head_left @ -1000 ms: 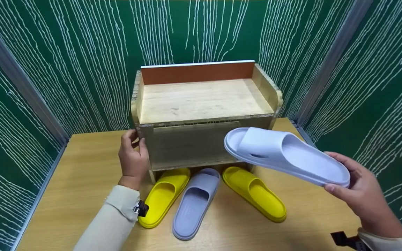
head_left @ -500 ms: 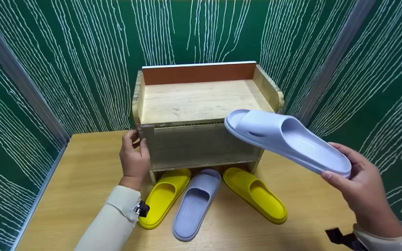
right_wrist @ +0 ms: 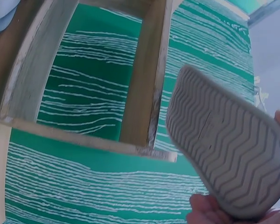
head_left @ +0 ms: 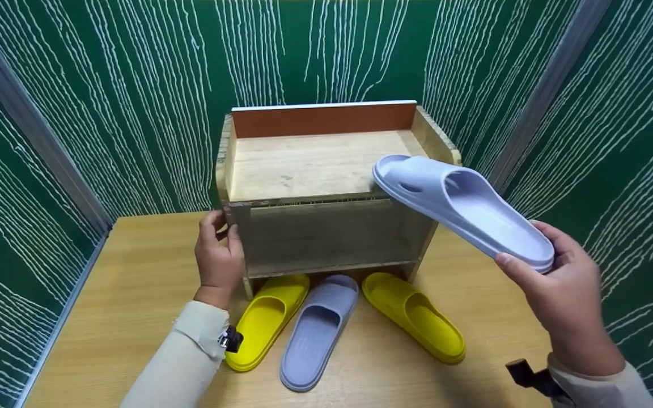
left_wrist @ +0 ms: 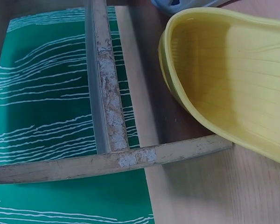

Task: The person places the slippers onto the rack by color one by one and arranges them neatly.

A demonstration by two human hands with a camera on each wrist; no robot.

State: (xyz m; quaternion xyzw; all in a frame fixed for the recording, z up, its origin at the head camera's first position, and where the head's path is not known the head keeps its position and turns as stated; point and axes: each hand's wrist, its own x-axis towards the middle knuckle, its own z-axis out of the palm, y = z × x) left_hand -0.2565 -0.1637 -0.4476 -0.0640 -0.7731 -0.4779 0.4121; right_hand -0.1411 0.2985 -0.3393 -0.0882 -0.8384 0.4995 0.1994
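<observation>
My right hand grips a pale lavender slipper by its heel, thumb on the near side, with the toe tilted up. Its toe overlaps the front right of the wooden rack's top shelf in the head view. The right wrist view shows the slipper's zigzag-treaded sole. At the rack's left side panel, my left hand holds the edge with curled fingers and thumb. Below, a second lavender slipper lies between a left yellow slipper and a right yellow slipper, toes at the rack's bottom.
The rack has a raised reddish-brown back board and raised sides around the top. It stands at the back of a wooden table. Green walls with white wavy lines enclose the back and both sides.
My right hand has raised the lavender slipper from in front of the rack's right side to the top shelf's height, tilting its toe up and shifting slightly left. My left hand stays in place.
</observation>
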